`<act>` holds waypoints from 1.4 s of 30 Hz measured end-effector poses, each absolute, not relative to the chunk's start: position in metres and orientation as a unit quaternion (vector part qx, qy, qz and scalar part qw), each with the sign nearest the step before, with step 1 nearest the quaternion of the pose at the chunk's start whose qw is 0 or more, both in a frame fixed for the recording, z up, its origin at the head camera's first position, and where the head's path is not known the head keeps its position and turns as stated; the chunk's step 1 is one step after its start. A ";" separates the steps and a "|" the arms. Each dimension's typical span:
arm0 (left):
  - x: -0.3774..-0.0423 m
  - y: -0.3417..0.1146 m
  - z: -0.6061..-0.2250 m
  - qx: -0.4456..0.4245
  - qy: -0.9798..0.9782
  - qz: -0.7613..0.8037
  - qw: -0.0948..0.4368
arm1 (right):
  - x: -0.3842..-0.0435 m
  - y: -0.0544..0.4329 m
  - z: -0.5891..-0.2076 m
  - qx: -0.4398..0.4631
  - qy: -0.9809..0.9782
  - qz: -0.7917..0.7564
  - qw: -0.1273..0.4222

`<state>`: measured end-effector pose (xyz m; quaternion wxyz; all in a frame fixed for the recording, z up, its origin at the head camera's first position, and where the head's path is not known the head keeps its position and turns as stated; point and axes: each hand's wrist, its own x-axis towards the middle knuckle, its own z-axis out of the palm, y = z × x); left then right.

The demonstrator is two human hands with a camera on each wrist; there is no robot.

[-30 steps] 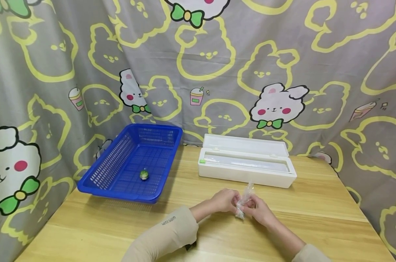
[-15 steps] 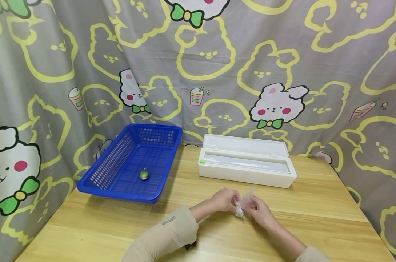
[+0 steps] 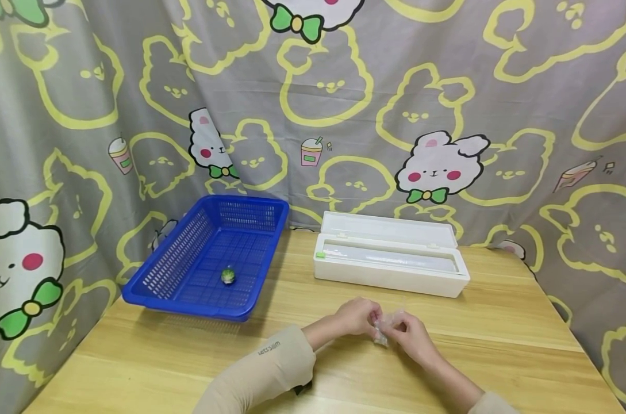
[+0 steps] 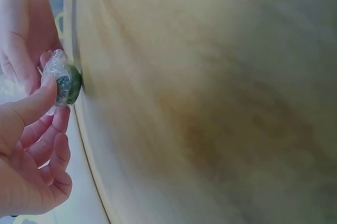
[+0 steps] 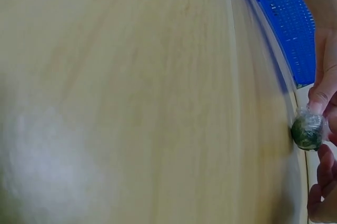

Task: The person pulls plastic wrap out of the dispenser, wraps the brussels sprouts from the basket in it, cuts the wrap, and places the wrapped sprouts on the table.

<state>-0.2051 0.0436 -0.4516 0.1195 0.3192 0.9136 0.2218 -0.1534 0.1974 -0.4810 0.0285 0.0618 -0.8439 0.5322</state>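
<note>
Close over the table, my left hand [image 3: 358, 316] pinches a small round green thing [image 4: 75, 86] wrapped in clear cling film [image 3: 381, 338]. In the left wrist view its thumb presses the crumpled film against the green ball. My right hand [image 3: 413, 340] meets it from the other side and pinches the loose end of the film between thumb and forefinger. The right wrist view has the wrapped ball [image 5: 306, 134] between both hands, its dark green side turned outward. In the head view the fingers and film mostly hide the green.
A blue slotted basket [image 3: 188, 307] stands at the left, with a small green-and-white wrapped ball [image 3: 228, 276] inside. Behind the hands lies a long white cling film box [image 3: 390, 282], lid raised, film roll inside, green slider [image 3: 320, 255] at its left end. A patterned curtain [image 3: 338, 138] hangs behind.
The film's loose end stood up between the hands; it now leans right and lies lower, gathered at the right fingers. Left hand, basket and box have hardly moved.
</note>
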 end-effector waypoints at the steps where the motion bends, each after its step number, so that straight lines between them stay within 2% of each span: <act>1: -0.205 0.043 -0.451 0.323 0.913 0.220 0.116 | -0.153 0.199 -0.482 0.078 -0.844 0.529 0.036; 6: -0.207 0.041 -0.453 0.337 0.910 0.221 0.100 | -0.151 0.208 -0.485 0.189 -0.843 0.499 0.059; 9: -0.207 0.040 -0.453 0.342 0.909 0.220 0.091 | -0.151 0.213 -0.485 0.225 -0.836 0.499 0.041; 15: -0.206 0.040 -0.452 0.353 0.904 0.225 0.090 | -0.156 0.218 -0.480 0.174 -0.827 0.534 -0.035; 21: -0.207 0.040 -0.455 0.368 0.891 0.246 0.100 | -0.157 0.221 -0.478 0.206 -0.812 0.543 -0.058; 25: -0.209 0.037 -0.453 0.372 0.879 0.265 0.137 | -0.157 0.222 -0.479 0.195 -0.809 0.550 -0.078; 28: -0.212 0.034 -0.450 0.362 0.869 0.290 0.175 | -0.156 0.222 -0.482 0.185 -0.815 0.544 -0.074; 31: -0.212 0.034 -0.449 0.346 0.864 0.312 0.191 | -0.154 0.221 -0.485 0.179 -0.823 0.535 -0.062; 38: -0.209 0.039 -0.453 0.340 0.871 0.315 0.167 | -0.151 0.218 -0.485 0.175 -0.828 0.529 -0.056; 42: -0.207 0.042 -0.453 0.352 0.874 0.300 0.148 | -0.151 0.217 -0.482 0.172 -0.829 0.527 -0.070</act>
